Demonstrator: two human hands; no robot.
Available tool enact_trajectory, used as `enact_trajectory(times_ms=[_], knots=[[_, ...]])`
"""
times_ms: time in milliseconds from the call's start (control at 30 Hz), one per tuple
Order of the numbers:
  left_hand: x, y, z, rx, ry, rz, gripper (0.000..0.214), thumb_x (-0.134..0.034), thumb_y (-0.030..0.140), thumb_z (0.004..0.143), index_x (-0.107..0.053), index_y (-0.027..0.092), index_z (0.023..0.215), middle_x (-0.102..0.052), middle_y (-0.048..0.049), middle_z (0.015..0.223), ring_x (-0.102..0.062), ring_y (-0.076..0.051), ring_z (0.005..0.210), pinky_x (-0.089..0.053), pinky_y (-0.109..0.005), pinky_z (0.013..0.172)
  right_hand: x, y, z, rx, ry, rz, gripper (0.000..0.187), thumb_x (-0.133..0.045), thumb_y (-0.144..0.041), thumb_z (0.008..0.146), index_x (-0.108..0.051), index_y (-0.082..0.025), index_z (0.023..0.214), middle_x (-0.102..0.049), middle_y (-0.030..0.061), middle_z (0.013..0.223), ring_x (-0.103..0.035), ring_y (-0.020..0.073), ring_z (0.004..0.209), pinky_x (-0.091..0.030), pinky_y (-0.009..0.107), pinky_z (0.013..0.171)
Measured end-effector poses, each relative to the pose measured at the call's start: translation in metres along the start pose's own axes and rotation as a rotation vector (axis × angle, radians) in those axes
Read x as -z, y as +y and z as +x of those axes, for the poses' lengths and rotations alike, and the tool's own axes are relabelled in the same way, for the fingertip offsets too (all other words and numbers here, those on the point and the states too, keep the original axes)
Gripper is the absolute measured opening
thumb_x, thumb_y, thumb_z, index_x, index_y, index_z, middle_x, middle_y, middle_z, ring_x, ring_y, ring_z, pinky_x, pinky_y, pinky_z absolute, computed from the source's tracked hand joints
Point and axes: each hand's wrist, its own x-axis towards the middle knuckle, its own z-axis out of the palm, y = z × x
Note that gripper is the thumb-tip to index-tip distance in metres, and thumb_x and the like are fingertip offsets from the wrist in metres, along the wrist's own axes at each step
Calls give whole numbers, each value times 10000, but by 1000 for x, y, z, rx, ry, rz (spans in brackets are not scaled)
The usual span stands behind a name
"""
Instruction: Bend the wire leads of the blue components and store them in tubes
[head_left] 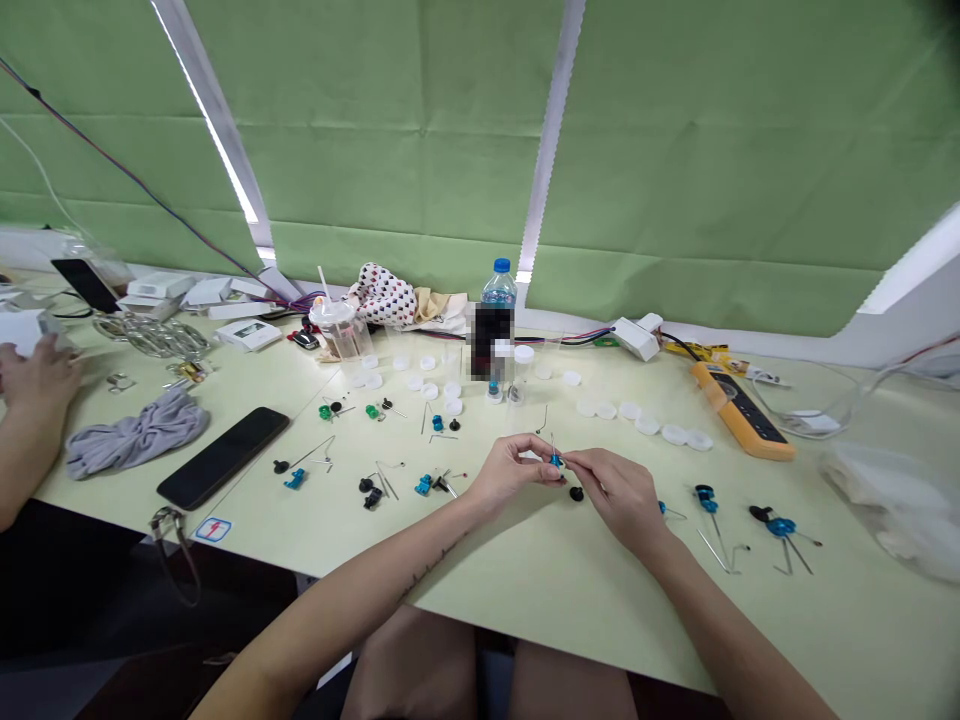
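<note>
My left hand (pixel 519 470) is closed in a pinch on a small blue metal part (pixel 556 461), from which a thin wire rod points upward. My right hand (pixel 619 492) meets it from the right, thumb and fingers pressed together at the part's edge; what they grip is too small to make out. A black round knob (pixel 576 494) lies on the table just below the fingertips. Past the hands lies a bent thin rod (pixel 542 420). To the right of my right wrist rest more blue parts with black knobs and bent rods (pixel 781 527).
Similar small sets (pixel 424 485) lie left of my hands. White round caps (pixel 628 411), a bottle (pixel 501 284) and a clear cup (pixel 341 330) stand behind. A yellow multimeter (pixel 742 412) lies right; a phone (pixel 223 456) and another person's hand (pixel 41 385) are left.
</note>
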Motion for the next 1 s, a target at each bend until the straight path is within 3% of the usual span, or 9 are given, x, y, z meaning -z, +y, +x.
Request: enact_trajectory(times_ms=[500, 800, 1000], knots=[[2, -5, 2, 1, 26, -14, 366, -812, 296, 550, -656, 98, 816, -680, -72, 830, -656, -163, 663, -508, -319, 732, 0, 4, -3, 174, -8, -168, 192, -547, -87, 850, -600, -179, 1010, -700, 41, 826, -640, 144, 720, -474, 264, 669], [3, -7, 3, 34, 4, -84, 335, -803, 302, 573, -684, 101, 813, -660, -70, 831, -649, -154, 650, -502, -299, 703, 10, 0, 0, 304, -95, -367, 205, -499, -72, 869, -620, -142, 1019, -699, 83, 860, -634, 163, 741, -460, 290, 691], [4, -10, 5, -69, 54, -8, 313, -817, 234, 527, -677, 114, 780, -669, -65, 823, -634, -149, 682, -501, -315, 724, 1, 0, -2, 215, -48, -259, 175, -514, -102, 876, -608, -156, 1012, -698, 61, 852, -641, 148, 744, -473, 266, 692]])
